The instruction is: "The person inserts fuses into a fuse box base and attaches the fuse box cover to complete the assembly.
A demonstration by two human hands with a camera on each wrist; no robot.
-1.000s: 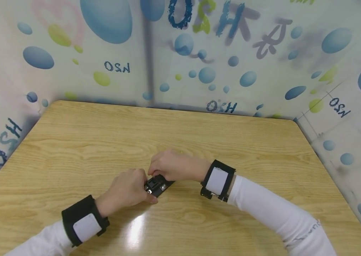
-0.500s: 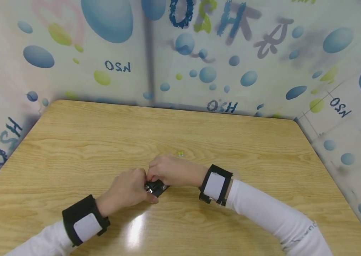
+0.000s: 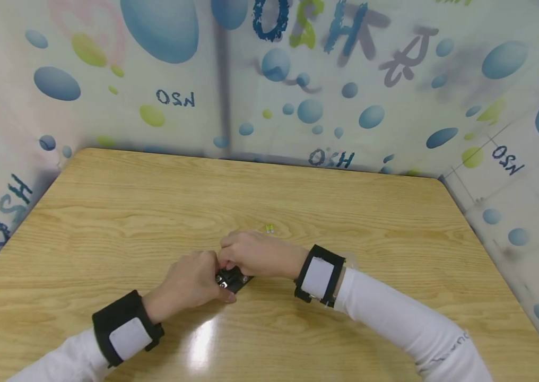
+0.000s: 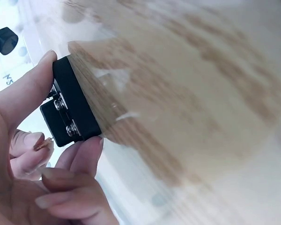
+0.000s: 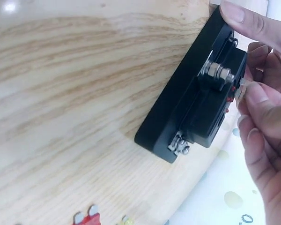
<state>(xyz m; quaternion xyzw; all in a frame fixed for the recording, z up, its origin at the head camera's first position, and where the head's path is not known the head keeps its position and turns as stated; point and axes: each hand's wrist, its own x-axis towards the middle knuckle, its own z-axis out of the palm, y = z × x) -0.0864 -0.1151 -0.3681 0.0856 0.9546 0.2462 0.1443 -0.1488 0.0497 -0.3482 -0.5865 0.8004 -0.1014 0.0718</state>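
Currently, the black block (image 3: 234, 279) sits on the wooden table (image 3: 355, 217), below the middle of the head frame, set at a slant. The left hand (image 3: 187, 281) grips its near end, thumb and fingers on opposite sides. The right hand (image 3: 260, 254) is over the far part of the block; in the right wrist view its thumb and finger pinch a small clear piece (image 5: 241, 92) against the raised top. Whether that piece is seated cannot be told. Metal bolts (image 5: 218, 71) with nuts stand along the block. A small yellow piece (image 3: 270, 228) lies just beyond the right hand; a red piece (image 5: 89, 219) with two metal prongs shows at the bottom of the right wrist frame, cut off by its edge. Both wrists carry black bands (image 3: 319, 276). A spotted wall covering (image 3: 174, 132) fills the upper head frame.
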